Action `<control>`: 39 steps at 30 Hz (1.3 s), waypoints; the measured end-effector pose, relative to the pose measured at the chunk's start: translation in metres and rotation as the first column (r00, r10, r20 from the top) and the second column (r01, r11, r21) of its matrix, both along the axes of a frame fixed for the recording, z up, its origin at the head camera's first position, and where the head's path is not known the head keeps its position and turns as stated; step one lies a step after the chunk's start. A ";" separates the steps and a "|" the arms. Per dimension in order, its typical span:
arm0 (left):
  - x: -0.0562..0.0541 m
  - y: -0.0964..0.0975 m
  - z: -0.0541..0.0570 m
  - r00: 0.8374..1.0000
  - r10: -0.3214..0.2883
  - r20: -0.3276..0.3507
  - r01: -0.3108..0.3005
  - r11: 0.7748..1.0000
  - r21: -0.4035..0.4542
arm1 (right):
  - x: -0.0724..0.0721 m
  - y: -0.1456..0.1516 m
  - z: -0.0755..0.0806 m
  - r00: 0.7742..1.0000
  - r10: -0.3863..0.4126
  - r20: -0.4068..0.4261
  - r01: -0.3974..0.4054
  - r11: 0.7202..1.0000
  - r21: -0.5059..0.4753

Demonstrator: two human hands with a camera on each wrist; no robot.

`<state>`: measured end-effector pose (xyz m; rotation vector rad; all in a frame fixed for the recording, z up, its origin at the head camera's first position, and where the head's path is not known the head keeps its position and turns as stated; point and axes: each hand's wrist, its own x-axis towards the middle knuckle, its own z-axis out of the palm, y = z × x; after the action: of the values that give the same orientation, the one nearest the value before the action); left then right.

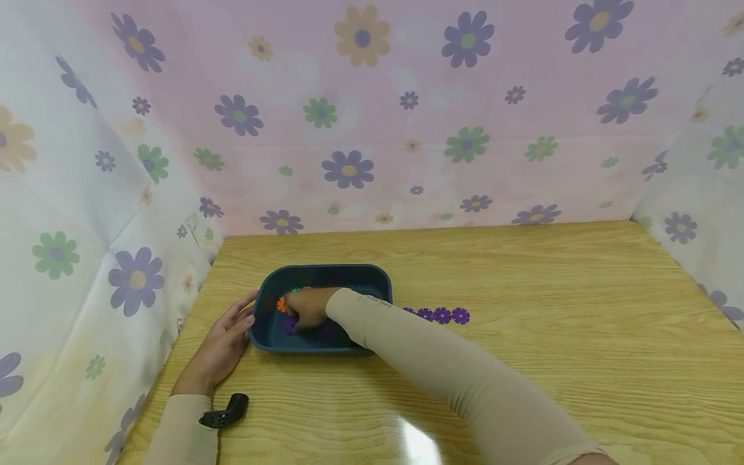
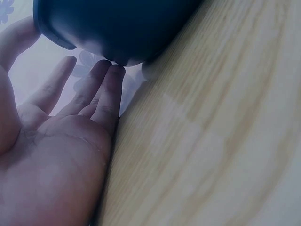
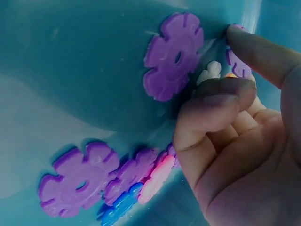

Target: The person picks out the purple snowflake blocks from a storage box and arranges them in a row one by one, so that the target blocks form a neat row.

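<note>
My right hand [image 1: 310, 306] reaches into a dark blue-green plastic bin [image 1: 325, 351]. Its fingers are curled, and in the right wrist view its thumb tip touches a purple flower-shaped disc [image 3: 239, 61]; whether the fingers pinch that disc is hidden. Purple discs [image 3: 174, 56] lie close by, with a pink disc [image 3: 157, 179], a blue disc [image 3: 121, 205] and a white one [image 3: 209, 71] partly covered. An orange disc [image 1: 281, 304] shows beside the hand in the head view. My left hand [image 1: 223, 345] rests against the bin's left end, fingers extended and touching its outside.
To the right of the bin, a row of several purple discs [image 1: 443, 315] lies on the wood-grain table [image 1: 552, 290], partly behind the right forearm. A black wrist strap piece [image 1: 227, 412] sits at the left cuff. Flower-patterned cloth [image 1: 401, 116] walls the back and sides.
</note>
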<state>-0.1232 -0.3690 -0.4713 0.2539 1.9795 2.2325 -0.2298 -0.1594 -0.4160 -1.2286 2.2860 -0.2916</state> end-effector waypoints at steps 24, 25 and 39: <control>0.003 0.004 0.001 1.000 -0.003 0.016 0.003 1.000 -0.006 | -0.016 0.108 0.079 0.992 -0.092 0.086 0.120 0.898 -0.422; 0.004 0.003 0.001 1.000 -0.001 0.014 0.001 1.000 -0.007 | -0.016 0.117 0.083 0.990 -0.112 0.091 0.142 0.878 -0.457; 0.002 0.000 0.000 1.000 -0.018 0.006 0.018 1.000 -0.021 | 0.015 0.259 0.085 0.870 -0.438 0.227 0.472 0.605 -0.641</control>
<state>-0.1212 -0.3691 -0.4716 0.2612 1.9884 2.1976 -0.2143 0.0992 -0.3314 -0.8622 2.5000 -1.4568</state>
